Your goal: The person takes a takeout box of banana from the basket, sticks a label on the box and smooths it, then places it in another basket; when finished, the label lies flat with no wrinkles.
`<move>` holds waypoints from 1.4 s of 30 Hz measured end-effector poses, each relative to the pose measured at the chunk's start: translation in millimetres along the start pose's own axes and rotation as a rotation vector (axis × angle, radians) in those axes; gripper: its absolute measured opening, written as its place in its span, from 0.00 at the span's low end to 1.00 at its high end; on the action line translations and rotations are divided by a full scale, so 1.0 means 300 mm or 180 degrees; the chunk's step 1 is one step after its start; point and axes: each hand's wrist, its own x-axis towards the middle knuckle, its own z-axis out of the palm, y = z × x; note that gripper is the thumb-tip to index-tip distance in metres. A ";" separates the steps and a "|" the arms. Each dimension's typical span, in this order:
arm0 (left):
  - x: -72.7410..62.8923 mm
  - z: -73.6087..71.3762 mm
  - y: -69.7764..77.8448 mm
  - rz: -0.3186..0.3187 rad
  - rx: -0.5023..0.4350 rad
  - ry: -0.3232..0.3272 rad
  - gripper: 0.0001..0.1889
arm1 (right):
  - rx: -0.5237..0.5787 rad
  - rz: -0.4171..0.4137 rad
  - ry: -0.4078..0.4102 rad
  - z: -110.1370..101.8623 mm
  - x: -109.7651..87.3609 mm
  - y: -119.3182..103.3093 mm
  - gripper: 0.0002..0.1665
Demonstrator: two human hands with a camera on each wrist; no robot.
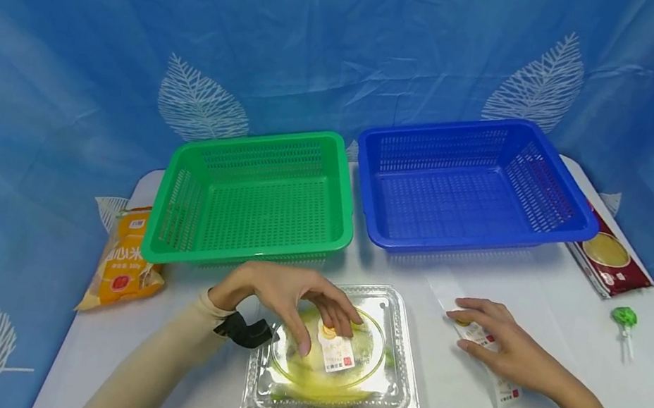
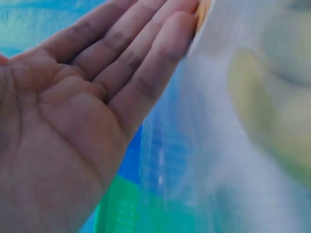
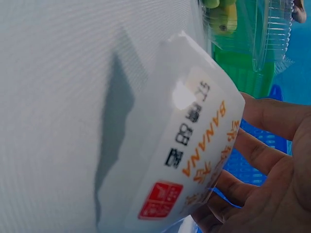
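Note:
A clear plastic clamshell box (image 1: 403,394) with green and yellow contents, apparently fruit, lies closed on the table. On its lid is a white label (image 1: 339,357) with orange and black print and a red square. My left hand (image 1: 293,298) arches over the lid, its fingertips at the label and its thumb apart from them. In the left wrist view the fingers (image 2: 146,77) look fairly straight, tips against the label's edge. To the right of the box, my right hand (image 1: 515,351) pinches a strip of labels (image 3: 170,145) printed "BANANA", held tilted at the tabletop.
A green basket (image 1: 247,259) and a blue basket (image 1: 482,239) stand behind the box. An orange food packet (image 1: 127,265) lies at the left edge. At the right are a dark red packet (image 1: 610,256) and a green lollipop (image 1: 624,317).

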 end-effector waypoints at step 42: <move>-0.367 0.156 -0.196 0.0027 0.0043 0.1757 0.44 | 0.1923 0.0178 0.1070 -0.181 0.179 0.233 0.37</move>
